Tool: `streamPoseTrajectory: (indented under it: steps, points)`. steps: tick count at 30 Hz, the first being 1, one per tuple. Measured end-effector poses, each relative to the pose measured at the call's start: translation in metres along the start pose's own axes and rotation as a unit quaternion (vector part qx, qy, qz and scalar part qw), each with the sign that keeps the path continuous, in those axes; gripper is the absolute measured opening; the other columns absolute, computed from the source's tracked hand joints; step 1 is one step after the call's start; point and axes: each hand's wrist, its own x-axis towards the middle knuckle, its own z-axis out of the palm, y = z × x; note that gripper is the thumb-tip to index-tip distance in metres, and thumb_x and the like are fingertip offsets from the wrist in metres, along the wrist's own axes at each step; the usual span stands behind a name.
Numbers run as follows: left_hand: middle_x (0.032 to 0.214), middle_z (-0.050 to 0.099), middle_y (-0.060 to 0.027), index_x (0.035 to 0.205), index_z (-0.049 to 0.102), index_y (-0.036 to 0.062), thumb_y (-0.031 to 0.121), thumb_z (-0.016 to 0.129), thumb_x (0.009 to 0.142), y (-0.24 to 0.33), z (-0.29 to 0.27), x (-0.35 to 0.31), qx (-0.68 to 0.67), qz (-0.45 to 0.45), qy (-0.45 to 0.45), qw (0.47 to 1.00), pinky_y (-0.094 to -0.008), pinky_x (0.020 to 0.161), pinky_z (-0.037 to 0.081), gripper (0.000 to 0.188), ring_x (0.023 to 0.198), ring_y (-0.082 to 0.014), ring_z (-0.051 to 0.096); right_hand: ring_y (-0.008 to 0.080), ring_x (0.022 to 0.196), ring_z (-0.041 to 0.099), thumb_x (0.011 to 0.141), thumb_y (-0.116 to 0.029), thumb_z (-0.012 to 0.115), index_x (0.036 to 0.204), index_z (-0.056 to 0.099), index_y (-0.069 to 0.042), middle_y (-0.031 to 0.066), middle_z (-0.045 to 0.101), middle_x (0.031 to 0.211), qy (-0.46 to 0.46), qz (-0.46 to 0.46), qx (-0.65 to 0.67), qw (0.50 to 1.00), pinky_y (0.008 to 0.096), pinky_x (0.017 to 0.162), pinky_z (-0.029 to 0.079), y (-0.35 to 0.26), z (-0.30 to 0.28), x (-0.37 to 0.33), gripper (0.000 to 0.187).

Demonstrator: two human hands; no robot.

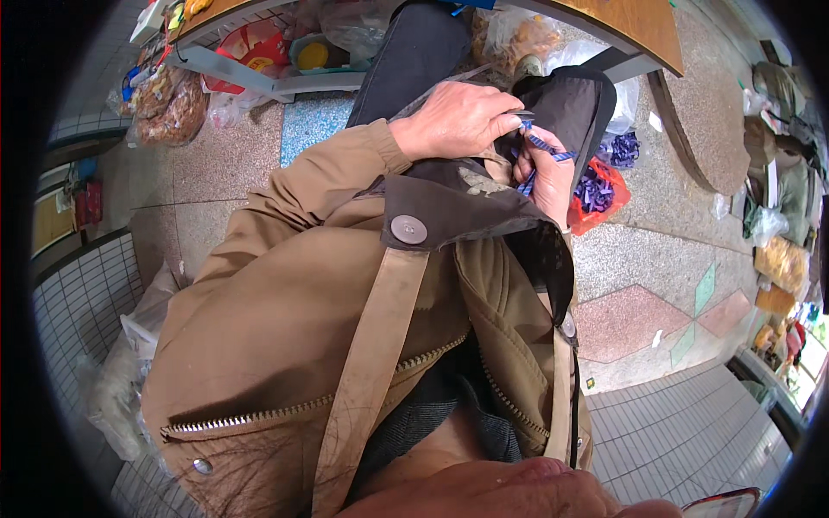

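Note:
Above my lap, my left hand (458, 119) is closed in a pinch. Between its thumb and finger shows the tip of a small dark tool (521, 113), whose kind I cannot make out. Touching that tip is a blue striped ribbon (563, 156), folded or looped. My right hand (553, 177) is closed around the ribbon, and part of it comes out below the fingers. A dark apron (458, 194) with tan straps covers my front and hides part of my right hand and wrist.
Beside my right knee, a red plastic bag (615, 194) holds many blue-purple pieces, with more in a clear bag (620, 149) behind it. A wooden table (604, 22) on a metal frame stands ahead. Bags (168, 104) lie at the left; a cardboard-like sheet (704, 129) lies right.

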Motion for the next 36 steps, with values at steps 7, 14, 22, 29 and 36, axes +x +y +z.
streamPoseTrajectory:
  steps: [7,14,22,29,36]
  points:
    - [0.083,0.066,-0.01,0.099,0.067,0.0074,0.022,0.06,0.087,-0.002,0.004,-0.004,0.013,0.016,-0.02,1.0,-0.0375,0.061,0.05,0.02,0.073,-0.0291,0.064,0.0036,0.046,0.04,0.089,-0.005,0.062,0.096,0.062,-0.001,-0.0028,0.051,0.063,-0.001,0.001,-0.002,1.0,0.0191,0.04,0.028,0.002,0.0,-0.001,0.008]
    - [0.081,0.066,-0.01,0.098,0.067,0.0075,0.021,0.06,0.087,-0.007,0.007,-0.006,-0.018,0.023,-0.006,1.0,-0.037,0.06,0.05,0.019,0.072,-0.0291,0.064,0.0029,0.045,0.038,0.089,-0.004,0.061,0.096,0.063,-0.001,-0.0037,0.05,0.062,0.009,-0.005,-0.023,1.0,0.019,0.04,0.027,0.002,0.0,-0.001,0.008]
    - [0.079,0.066,-0.0107,0.095,0.067,0.0071,0.02,0.061,0.086,-0.004,0.007,-0.006,0.006,0.008,0.009,1.0,-0.037,0.06,0.05,0.017,0.07,-0.0302,0.064,0.0021,0.045,0.037,0.088,-0.003,0.062,0.093,0.063,-0.002,-0.0042,0.051,0.061,0.026,-0.024,-0.05,0.998,0.0192,0.04,0.026,0.004,0.001,0.0,0.006]
    - [0.086,0.068,-0.0122,0.096,0.068,0.0071,0.021,0.062,0.086,-0.008,0.006,-0.005,-0.015,-0.018,-0.034,0.999,-0.0361,0.063,0.051,0.019,0.075,-0.0311,0.065,0.0021,0.045,0.038,0.088,-0.003,0.063,0.093,0.063,-0.003,-0.0036,0.052,0.062,0.018,-0.009,-0.06,0.998,0.0191,0.04,0.026,0.004,0.0,0.0,0.005]
    - [0.092,0.068,-0.0136,0.108,0.064,0.0029,0.024,0.054,0.093,-0.017,0.004,-0.004,-0.147,-0.15,-0.029,0.977,-0.0314,0.072,0.05,0.028,0.083,-0.0198,0.066,0.0048,0.048,0.036,0.095,-0.015,0.055,0.093,0.055,-0.005,0.0025,0.055,0.08,-0.065,0.041,0.097,0.992,0.0204,0.043,0.029,-0.008,-0.006,0.001,0.01]
